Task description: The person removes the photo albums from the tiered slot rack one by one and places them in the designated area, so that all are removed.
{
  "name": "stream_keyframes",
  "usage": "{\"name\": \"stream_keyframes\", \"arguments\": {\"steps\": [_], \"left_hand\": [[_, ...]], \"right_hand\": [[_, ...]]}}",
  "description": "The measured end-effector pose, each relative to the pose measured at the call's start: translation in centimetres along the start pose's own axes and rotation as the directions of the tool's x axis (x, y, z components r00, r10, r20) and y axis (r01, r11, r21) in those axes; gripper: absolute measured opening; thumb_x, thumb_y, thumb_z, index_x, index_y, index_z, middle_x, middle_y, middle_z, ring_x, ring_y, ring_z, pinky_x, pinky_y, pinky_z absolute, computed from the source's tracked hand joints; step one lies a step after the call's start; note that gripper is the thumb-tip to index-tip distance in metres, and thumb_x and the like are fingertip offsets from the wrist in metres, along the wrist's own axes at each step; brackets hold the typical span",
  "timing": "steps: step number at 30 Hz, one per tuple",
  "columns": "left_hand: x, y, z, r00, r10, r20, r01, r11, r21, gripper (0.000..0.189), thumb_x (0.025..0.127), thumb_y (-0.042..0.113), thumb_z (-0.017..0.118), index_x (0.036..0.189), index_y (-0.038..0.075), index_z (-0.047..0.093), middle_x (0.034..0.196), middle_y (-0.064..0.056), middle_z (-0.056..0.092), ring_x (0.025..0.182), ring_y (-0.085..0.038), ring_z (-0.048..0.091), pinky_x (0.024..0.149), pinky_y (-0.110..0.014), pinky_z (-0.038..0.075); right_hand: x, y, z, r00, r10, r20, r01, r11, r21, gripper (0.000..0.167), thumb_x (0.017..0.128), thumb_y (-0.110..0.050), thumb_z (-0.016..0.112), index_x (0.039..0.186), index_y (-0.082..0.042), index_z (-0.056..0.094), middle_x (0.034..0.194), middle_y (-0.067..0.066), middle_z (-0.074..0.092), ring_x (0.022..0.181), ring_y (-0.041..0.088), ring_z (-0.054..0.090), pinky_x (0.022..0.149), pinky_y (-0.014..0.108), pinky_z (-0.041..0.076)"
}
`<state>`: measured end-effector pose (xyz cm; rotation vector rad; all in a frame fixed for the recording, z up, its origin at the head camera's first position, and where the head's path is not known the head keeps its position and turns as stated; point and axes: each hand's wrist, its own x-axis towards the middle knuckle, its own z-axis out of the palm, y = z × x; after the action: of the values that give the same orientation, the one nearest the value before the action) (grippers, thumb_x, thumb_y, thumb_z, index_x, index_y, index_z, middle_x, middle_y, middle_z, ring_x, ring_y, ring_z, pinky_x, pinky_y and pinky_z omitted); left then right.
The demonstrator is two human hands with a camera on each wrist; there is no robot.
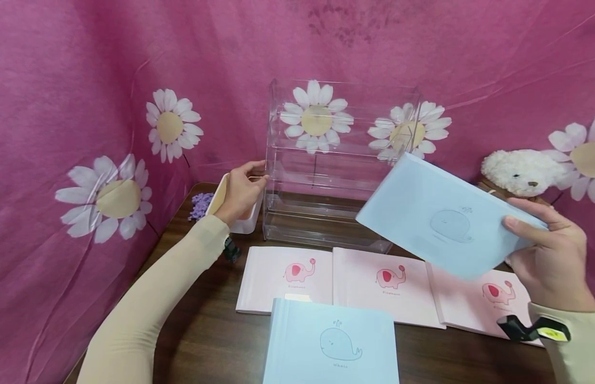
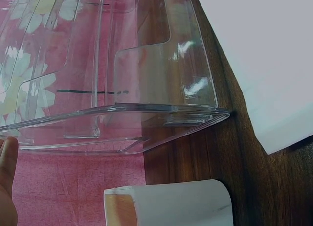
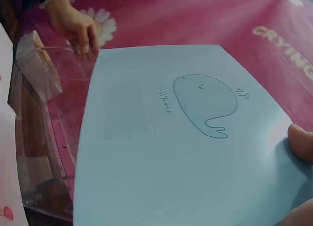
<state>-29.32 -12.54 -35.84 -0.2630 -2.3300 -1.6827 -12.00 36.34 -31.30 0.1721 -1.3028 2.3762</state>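
My right hand (image 1: pixel 552 250) pinches a light blue whale booklet (image 1: pixel 422 218) by its right end, thumb on the cover and fingers behind. The booklet is tilted in the air, overlapping the right side of a clear tiered display rack (image 1: pixel 335 200); its drawing and the word "Whale" show in the right wrist view. My left hand (image 1: pixel 244 192) holds the rack's left side edge, with thumb and fingertips at the clear plastic. Just a finger (image 2: pixel 7 162) of it shows in the left wrist view. Another blue whale booklet (image 1: pixel 297 341) lies at the table's front.
Three pink elephant booklets (image 1: pixel 263 266) lie in a row before the rack. Left of the rack stands a white bin (image 1: pixel 246 225), beside a purple fluffy thing (image 1: pixel 200 207). A white plush toy (image 1: pixel 518 170) sits at the right. Pink flowered cloth (image 1: pixel 230 64) hangs behind the table.
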Motion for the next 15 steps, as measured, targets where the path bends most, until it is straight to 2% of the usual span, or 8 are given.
{"name": "stream_keyframes", "arguments": {"steps": [7, 10, 15], "left_hand": [[-0.1, 0.1, 0.0, 1.0, -0.003, -0.003, 0.003, 1.0, 0.014, 0.042, 0.092, 0.005, 0.07, 0.133, 0.006, 0.066, 0.119, -0.017, 0.073, 0.108, -0.027, 0.071, 0.091, -0.033, 0.061], [-0.1, 0.1, -0.1, 1.0, -0.007, -0.007, 0.007, 1.0, 0.02, 0.042, 0.092, 0.005, 0.071, 0.133, 0.006, 0.066, 0.119, -0.016, 0.074, 0.108, -0.027, 0.071, 0.088, -0.032, 0.061], [-0.1, 0.2, -0.1, 1.0, -0.01, 0.001, 0.01, 1.0, 0.019, 0.042, 0.092, 0.005, 0.07, 0.134, 0.006, 0.066, 0.12, -0.017, 0.073, 0.109, -0.027, 0.071, 0.089, -0.031, 0.061]], "right_hand": [[-0.9, -0.9, -3.8, 1.0, 0.018, 0.017, -0.018, 1.0, 0.003, 0.042, 0.091, 0.029, 0.04, 0.125, 0.017, 0.062, 0.122, 0.016, 0.071, 0.101, 0.027, 0.076, 0.071, 0.036, 0.064], [-1.2, -1.0, -5.3, 1.0, 0.01, 0.014, -0.011, 0.999, 0.046, 0.043, 0.091, 0.03, 0.038, 0.123, 0.018, 0.062, 0.122, 0.018, 0.072, 0.099, 0.029, 0.076, 0.071, 0.037, 0.064], [-1.9, -1.2, -7.8, 0.997, 0.02, 0.08, -0.024, 0.998, 0.056, 0.044, 0.093, 0.029, 0.033, 0.12, 0.016, 0.065, 0.111, 0.021, 0.075, 0.091, 0.029, 0.078, 0.066, 0.035, 0.064]]}}
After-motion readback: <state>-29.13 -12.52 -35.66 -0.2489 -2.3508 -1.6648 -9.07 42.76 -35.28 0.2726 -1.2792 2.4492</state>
